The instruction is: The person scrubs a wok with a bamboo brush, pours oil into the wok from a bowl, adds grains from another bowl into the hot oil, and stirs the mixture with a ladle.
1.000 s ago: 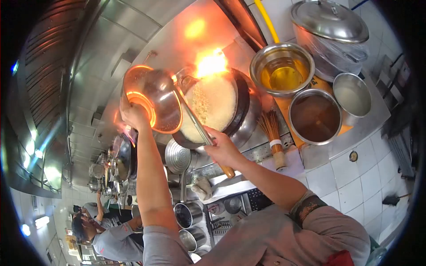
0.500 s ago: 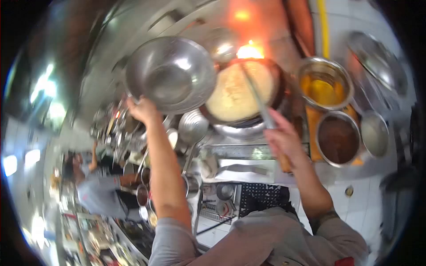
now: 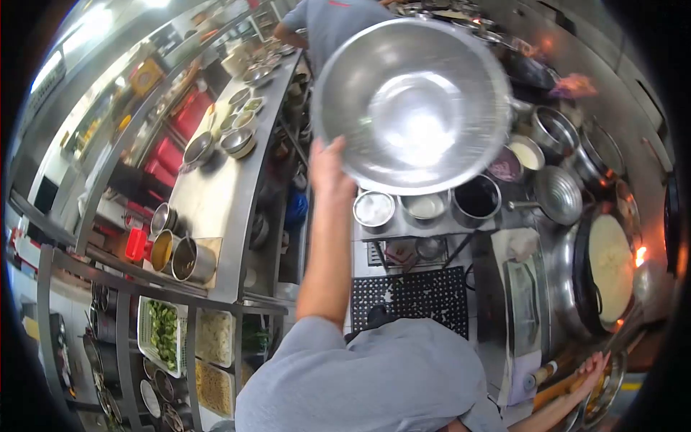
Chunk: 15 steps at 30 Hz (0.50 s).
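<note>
My left hand [image 3: 332, 169] grips the rim of a large, shiny steel bowl [image 3: 414, 108], which is tilted so its bare inside faces me. Far to the lower right, my right hand [image 3: 592, 369] is closed around a long-handled ladle [image 3: 630, 345]. Its wooden handle end [image 3: 545, 373] sticks out behind the hand, and the metal shaft leads toward the stove. Beyond that hand a wok [image 3: 568, 277] sits over the burner, with pale, creamy contents [image 3: 612, 266]. A flame [image 3: 640, 255] shows at its far edge. A steel pot [image 3: 612, 392] with yellow contents is partly hidden beside my right hand.
Containers of white [image 3: 374, 209] and dark contents [image 3: 476, 198] line the ledge below the bowl. A perforated strainer [image 3: 558, 194] lies by the wok. Another person [image 3: 338, 29] stands behind the bowl. Left is a long counter [image 3: 205, 180] with bowls; a black mat [image 3: 410, 297] covers the floor.
My view has turned left, bringing the long counter into sight. The steel bowl has swung away from above the stove in my left hand. My right hand stays on the stove side.
</note>
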Available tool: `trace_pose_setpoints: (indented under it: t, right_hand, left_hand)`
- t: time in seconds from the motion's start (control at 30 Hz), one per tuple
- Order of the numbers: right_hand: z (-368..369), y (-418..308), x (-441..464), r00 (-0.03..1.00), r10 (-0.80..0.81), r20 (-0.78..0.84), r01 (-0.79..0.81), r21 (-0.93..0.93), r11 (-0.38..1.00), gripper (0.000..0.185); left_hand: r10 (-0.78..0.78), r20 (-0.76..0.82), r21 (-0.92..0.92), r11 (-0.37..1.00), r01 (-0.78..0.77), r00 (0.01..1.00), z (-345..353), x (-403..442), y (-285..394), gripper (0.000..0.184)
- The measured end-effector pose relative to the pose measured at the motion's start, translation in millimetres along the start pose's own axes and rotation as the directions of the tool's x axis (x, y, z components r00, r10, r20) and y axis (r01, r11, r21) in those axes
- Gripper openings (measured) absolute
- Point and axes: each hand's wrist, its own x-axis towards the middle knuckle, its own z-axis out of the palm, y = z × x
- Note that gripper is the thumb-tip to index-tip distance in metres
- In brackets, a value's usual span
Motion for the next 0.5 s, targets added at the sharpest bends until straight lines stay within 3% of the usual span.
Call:
trace_pose_setpoints:
  t: [0.07,0.17,0.2,0.27,0.3,0.4,0.47,0.5]
  right_hand:
    - [-9,11,13,0.999,0.013,0.037,-0.012,-0.006,1.0,0.059]
    - [-26,10,31,0.981,0.153,0.115,-0.158,0.035,0.987,0.054]
    - [-32,13,38,0.983,0.119,0.139,-0.122,0.016,0.992,0.052]
    - [-43,18,52,0.981,0.049,0.187,-0.047,-0.015,0.999,0.05]
    - [-26,17,31,0.982,-0.117,0.146,0.117,0.007,0.993,0.051]
    - [61,-20,-7,0.991,-0.081,0.108,0.093,-0.108,0.99,0.049]
    - [84,-49,-20,0.98,-0.189,0.062,0.198,-0.238,0.951,0.046]
    - [95,-77,-25,0.987,-0.156,0.044,0.156,-0.499,0.852,0.052]
  left_hand:
    - [0.171,-0.213,0.027,0.985,-0.169,0.962,-105,28,31,0.042]
    - [0.357,-0.531,0.229,0.934,-0.276,0.769,-222,50,82,0.041]
    - [0.435,-0.6,0.304,0.9,-0.311,0.671,-267,63,91,0.04]
    - [0.461,-0.675,0.292,0.884,-0.366,0.576,-368,97,109,0.04]
    - [0.474,-0.686,0.323,0.878,-0.353,0.552,-392,111,120,0.04]
    - [0.459,-0.578,0.466,0.864,-0.189,0.674,-424,145,125,0.04]
    - [0.443,-0.482,0.551,0.824,-0.132,0.756,-388,170,95,0.04]
    - [0.472,-0.443,0.607,0.783,-0.133,0.762,-359,175,80,0.04]
